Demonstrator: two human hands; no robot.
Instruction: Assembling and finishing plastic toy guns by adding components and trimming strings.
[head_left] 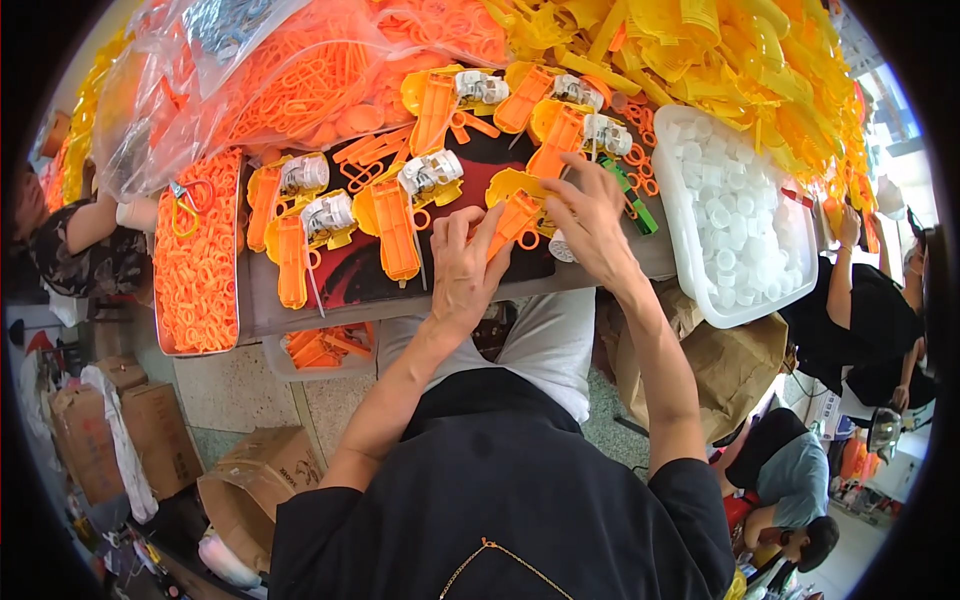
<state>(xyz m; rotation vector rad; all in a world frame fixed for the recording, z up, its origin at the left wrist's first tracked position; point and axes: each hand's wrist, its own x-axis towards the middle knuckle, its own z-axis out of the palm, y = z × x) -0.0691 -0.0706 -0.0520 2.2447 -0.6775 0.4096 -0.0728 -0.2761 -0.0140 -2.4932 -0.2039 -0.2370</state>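
My left hand (465, 258) is closed round the orange grip of an orange-and-yellow plastic toy shell (516, 216) at the table's front edge. Close to the shell's right side is my right hand (592, 218), its fingers apart and slightly bent, the fingertips by the yellow rim. I cannot tell whether they touch it. A round white part (561, 248) shows partly under that hand. Left of my hands lies a toy shell (392, 228) with a white mechanism (430, 172) set in it. Several similar half-built shells lie around, one (558, 140) just beyond my right hand.
A tray of small orange parts (197, 265) stands left, a white tub of translucent caps (735, 215) right. A green tool (630, 198) lies beside the tub. Bagged orange parts (310, 90) and heaped yellow shells (690, 60) line the back. Other people (795, 480) are nearby.
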